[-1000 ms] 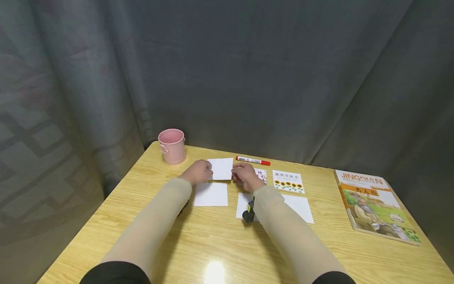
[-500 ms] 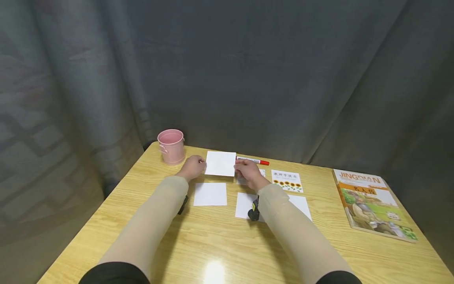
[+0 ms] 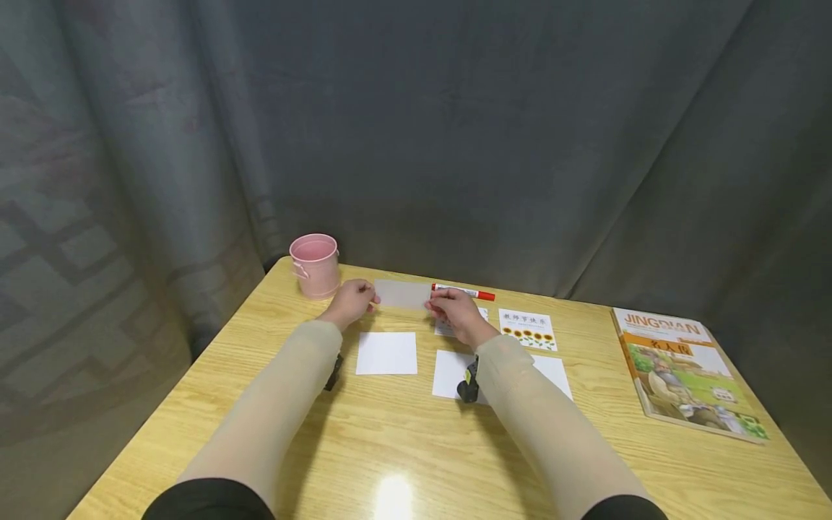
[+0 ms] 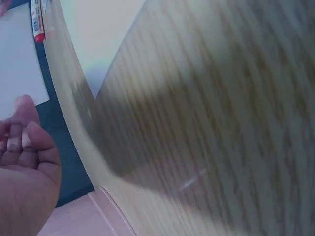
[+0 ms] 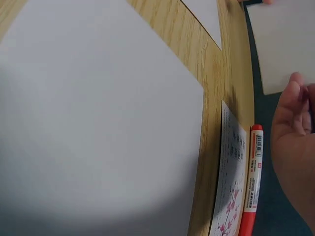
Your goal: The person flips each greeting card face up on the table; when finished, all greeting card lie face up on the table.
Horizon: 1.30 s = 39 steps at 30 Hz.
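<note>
A blank white card (image 3: 401, 295) is held up over the far part of the table, tilted so that its face looks grey and short in the head view. At its left edge the left hand (image 3: 354, 300) pinches it between thumb and fingers. The right hand (image 3: 455, 312) grips the opposite edge. From the left wrist, the left hand (image 4: 29, 172) shows at the card's (image 4: 19, 59) corner; the right wrist view has the right hand (image 5: 295, 128) at another corner. Below the hands lies a second blank card (image 3: 386, 354).
Behind the right hand are a red-capped marker (image 3: 484, 295) and a blossom card (image 5: 231, 182), partly hidden. A sunflower card (image 3: 528, 330) lies to the right, above another blank card (image 3: 552, 373). A pink bucket (image 3: 317, 271) stands far left, a book (image 3: 689, 375) far right.
Both hands have lifted the card up and away from the lower blank card. Its face, bright and broad half a second ago, has tilted to a narrow grey strip.
</note>
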Motion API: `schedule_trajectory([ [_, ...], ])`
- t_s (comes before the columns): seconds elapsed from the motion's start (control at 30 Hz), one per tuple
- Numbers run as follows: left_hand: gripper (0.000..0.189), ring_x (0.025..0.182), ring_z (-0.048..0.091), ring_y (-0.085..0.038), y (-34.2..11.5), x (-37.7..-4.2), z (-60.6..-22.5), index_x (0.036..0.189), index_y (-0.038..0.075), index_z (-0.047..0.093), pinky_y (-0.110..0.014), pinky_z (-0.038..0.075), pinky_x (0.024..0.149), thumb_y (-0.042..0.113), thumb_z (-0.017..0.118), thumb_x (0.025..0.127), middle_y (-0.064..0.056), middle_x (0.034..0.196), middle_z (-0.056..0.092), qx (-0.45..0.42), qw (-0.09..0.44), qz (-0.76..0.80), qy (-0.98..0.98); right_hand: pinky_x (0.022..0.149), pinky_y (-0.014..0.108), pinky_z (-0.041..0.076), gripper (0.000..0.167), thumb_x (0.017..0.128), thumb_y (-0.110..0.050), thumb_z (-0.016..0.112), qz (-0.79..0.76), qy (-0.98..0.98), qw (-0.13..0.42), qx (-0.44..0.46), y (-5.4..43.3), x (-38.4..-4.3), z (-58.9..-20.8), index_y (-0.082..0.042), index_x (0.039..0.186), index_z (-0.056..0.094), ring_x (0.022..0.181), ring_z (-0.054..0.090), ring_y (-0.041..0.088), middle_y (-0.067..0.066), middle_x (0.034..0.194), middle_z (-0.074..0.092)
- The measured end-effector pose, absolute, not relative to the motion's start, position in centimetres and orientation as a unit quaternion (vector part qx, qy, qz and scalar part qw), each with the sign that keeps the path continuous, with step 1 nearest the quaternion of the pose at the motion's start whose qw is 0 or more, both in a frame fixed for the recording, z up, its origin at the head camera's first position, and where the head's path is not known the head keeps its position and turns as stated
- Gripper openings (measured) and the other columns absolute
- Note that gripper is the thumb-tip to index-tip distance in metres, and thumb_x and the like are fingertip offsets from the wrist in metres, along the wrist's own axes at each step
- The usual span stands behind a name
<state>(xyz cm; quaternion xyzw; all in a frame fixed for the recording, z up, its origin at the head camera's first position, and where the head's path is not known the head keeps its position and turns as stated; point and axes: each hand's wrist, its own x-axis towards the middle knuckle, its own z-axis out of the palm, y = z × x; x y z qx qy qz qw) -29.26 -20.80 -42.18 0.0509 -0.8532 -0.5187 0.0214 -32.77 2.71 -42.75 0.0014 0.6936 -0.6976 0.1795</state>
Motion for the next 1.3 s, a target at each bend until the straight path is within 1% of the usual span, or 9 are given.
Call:
schedule_trajectory([
  [0.07,0.023,0.08,0.068,-0.026,-20.8,-29.3,-42.1,0.107,-0.01,0.063,-0.031,0.055,0.071,0.002,0.044,0.107,-0.021,0.101,0.07,0.046,0.022,-0.542,-0.839,0.097,0.035,0.055,0.027,0.106,-0.009,0.058,-0.701,0.689,0.182,0.008,2.7,-32.8,-42.7,0.004,0.13,0.062,0.098,0.068,0.018,0.012,0.11,0.07],
  [0.17,0.025,0.08,0.069,-0.023,-20.7,-29.4,-42.0,0.112,-0.012,0.063,-0.033,0.055,0.077,0.004,0.045,0.107,-0.022,0.105,0.071,0.048,0.022,-0.564,-0.824,0.098,0.036,0.054,0.031,0.106,-0.008,0.059,-0.703,0.688,0.177,0.012,2.7,-32.8,-42.7,0.005,0.133,0.06,0.098,0.067,0.019,0.012,0.112,0.069],
  [0.33,0.021,0.077,0.061,-0.016,-20.5,-29.6,-41.9,0.117,-0.008,0.064,-0.027,0.05,0.068,0.002,0.054,0.101,-0.014,0.098,0.068,0.058,0.02,-0.567,-0.821,0.092,0.036,0.054,0.028,0.101,-0.002,0.064,-0.704,0.693,0.153,0.019,2.6,-32.8,-42.9,0.003,0.128,0.06,0.086,0.062,0.017,0.012,0.109,0.065],
  [0.47,0.031,0.076,0.059,-0.017,-20.4,-29.7,-41.9,0.125,-0.009,0.059,-0.025,0.05,0.066,-0.003,0.055,0.095,-0.013,0.093,0.066,0.054,0.013,-0.564,-0.824,0.086,0.032,0.055,0.025,0.099,-0.004,0.067,-0.691,0.706,0.151,0.033,2.7,-32.8,-43.1,0.0,0.124,0.062,0.082,0.061,0.015,0.012,0.107,0.066],
  [0.63,0.037,0.075,0.06,-0.016,-20.5,-29.7,-42.0,0.133,-0.008,0.059,-0.025,0.048,0.066,0.003,0.056,0.097,-0.011,0.089,0.064,0.054,0.004,-0.543,-0.838,0.073,0.023,0.053,0.026,0.1,-0.005,0.066,-0.678,0.716,0.164,0.023,2.8,-32.7,-43.2,0.001,0.125,0.065,0.079,0.059,0.013,0.013,0.11,0.066],
  [0.8,0.029,0.082,0.058,-0.018,-20.3,-29.6,-41.7,0.124,-0.008,0.066,-0.027,0.048,0.07,0.007,0.057,0.1,-0.013,0.097,0.065,0.03,0.001,-0.508,-0.861,0.067,0.021,0.051,0.025,0.101,-0.004,0.064,-0.666,0.726,0.173,0.002,2.7,-32.5,-43.0,0.001,0.125,0.066,0.079,0.057,0.013,0.011,0.109,0.064],
  [0.97,0.019,0.092,0.058,-0.021,-20.2,-29.5,-41.1,0.109,-0.007,0.072,-0.032,0.05,0.082,0.005,0.063,0.098,-0.014,0.103,0.07,-0.011,-0.025,-0.446,-0.895,0.07,0.023,0.048,0.022,0.102,-0.004,0.062,-0.655,0.735,0.174,-0.014,2.8,-32.4,-42.8,0.0,0.123,0.066,0.086,0.055,0.016,0.011,0.112,0.062],
  [1.13,0.015,0.09,0.057,-0.02,-20.4,-29.4,-40.7,0.102,-0.006,0.072,-0.033,0.048,0.084,0.005,0.064,0.097,-0.01,0.097,0.069,-0.041,-0.061,-0.43,-0.9,0.073,0.026,0.049,0.023,0.102,-0.007,0.062,-0.649,0.742,0.164,-0.021,3.3,-32.5,-42.5,0.001,0.123,0.067,0.088,0.056,0.016,0.01,0.115,0.063],
  [1.3,0.015,0.086,0.054,-0.018,-20.7,-29.3,-40.4,0.103,-0.005,0.068,-0.029,0.045,0.077,0.007,0.06,0.1,-0.012,0.096,0.066,-0.018,-0.031,-0.468,-0.883,0.097,0.035,0.052,0.03,0.104,-0.009,0.06,-0.688,0.707,0.165,-0.009,4.6,-32.9,-42.6,0.006,0.13,0.058,0.101,0.061,0.02,0.019,0.126,0.061],
])
